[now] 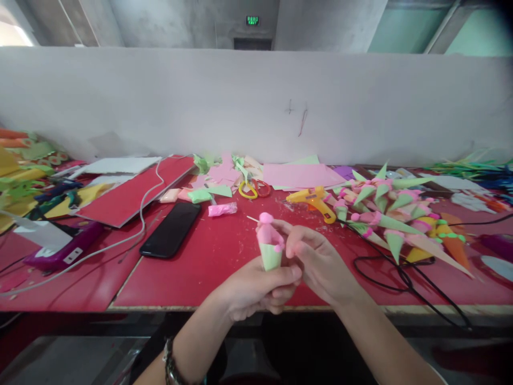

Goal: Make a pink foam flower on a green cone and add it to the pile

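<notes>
My left hand is closed around a small paper cone, green below and pink above, held nearly upright over the table's front part. A round pink ball sits at the cone's top, with a thin stick poking out to its left. Small pink blobs line part of the cone's rim on the right. Just right of the cone, my right hand has its thumb and forefinger pinched together. What lies between those fingertips, if anything, is too small to make out.
Right: yellow glue gun, a pile of paper cones, black cable. Left: black phone, white cable, purple power strip. Behind: pink clay packet, scissors, pink paper, white partition.
</notes>
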A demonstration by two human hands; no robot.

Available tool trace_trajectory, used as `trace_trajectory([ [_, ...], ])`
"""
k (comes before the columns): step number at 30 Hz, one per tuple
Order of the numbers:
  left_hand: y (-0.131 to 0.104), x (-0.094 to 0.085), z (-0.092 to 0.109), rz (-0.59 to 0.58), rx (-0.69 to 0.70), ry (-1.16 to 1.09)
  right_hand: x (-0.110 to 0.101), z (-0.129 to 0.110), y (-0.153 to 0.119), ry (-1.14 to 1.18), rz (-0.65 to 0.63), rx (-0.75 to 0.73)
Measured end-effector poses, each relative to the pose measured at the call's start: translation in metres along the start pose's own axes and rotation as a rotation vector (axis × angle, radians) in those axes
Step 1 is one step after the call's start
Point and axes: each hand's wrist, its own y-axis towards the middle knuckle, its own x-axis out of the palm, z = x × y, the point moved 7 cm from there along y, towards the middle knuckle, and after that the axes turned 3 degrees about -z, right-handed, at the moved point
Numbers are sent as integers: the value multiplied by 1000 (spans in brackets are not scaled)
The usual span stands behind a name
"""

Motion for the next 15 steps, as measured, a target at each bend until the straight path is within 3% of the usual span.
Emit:
trace_trajectory([
  [5,1,0,1,33,14,110,0,3,1,-7,0,39],
  [10,4,-18,10,301,142,370,-5,-9,1,-334,130,-92],
  [15,2,-26,19,494,299,623,3,-23,-4,-542,196,-256],
])
